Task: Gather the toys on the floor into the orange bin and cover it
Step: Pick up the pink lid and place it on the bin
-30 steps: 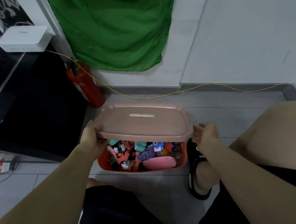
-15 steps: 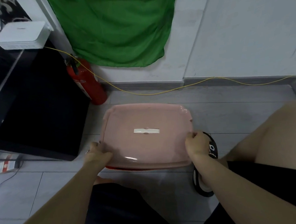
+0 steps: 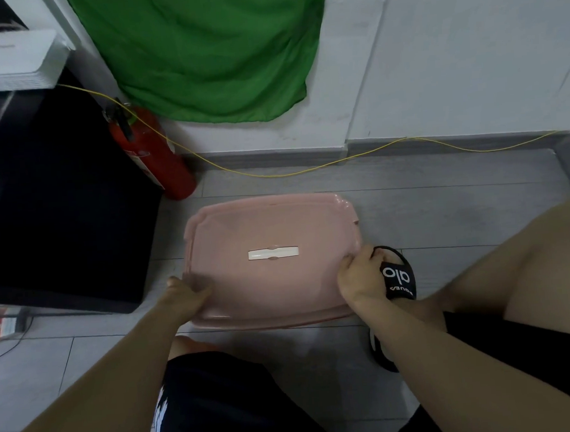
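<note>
1. Pink lid [image 3: 273, 260] sits flat between the hands, hiding the orange bin, so the toys look packed. Probably only pressing it shut is left.
2. Left hand [image 3: 187, 297] and right hand [image 3: 361, 279] each grip a near corner.
3. Grey tile floor [image 3: 443, 206]; fire extinguisher [image 3: 155, 157] and green cloth [image 3: 207, 53] beyond the left hand.

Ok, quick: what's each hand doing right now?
Left hand: grips the pink lid's left edge.
Right hand: grips the lid's right edge.
</note>
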